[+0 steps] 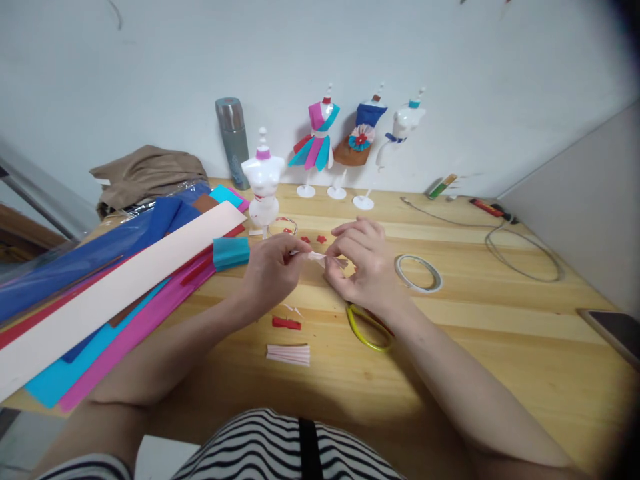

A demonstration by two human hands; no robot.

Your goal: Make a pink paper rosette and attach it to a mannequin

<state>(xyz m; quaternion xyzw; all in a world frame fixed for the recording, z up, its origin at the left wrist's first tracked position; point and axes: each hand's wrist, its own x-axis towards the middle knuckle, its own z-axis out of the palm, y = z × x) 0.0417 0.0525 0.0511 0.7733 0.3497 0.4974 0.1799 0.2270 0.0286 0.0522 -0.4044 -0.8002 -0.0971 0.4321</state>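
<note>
While the left hand (275,267) pinched a pale pink strip (316,256) between thumb and forefinger, the right hand (363,267) grasped it farther along, thumb and forefinger closed on it and the other fingers bent. The strip was stretched between the two hands, just above a wooden table (500,300). Nearer the person's striped top (265,447), a short red piece (287,323) lay on the wood, then a pleated pink piece (289,355). A yellow looped handle (367,330) showed partly from under the right wrist, and a white ring (425,290) lay to the right of that hand. Just beyond the hands were small red flower shapes (321,239). Behind the left hand stood a white dress form (263,175) with a magenta neck band. Near the wall stood three more, one in a pink and teal dress (317,143), one in a brown skirt (353,155), and one with a teal collar (414,104). To their left was a flask (233,150). Long coloured strips (120,300) lay heaped across the table's left side
</note>
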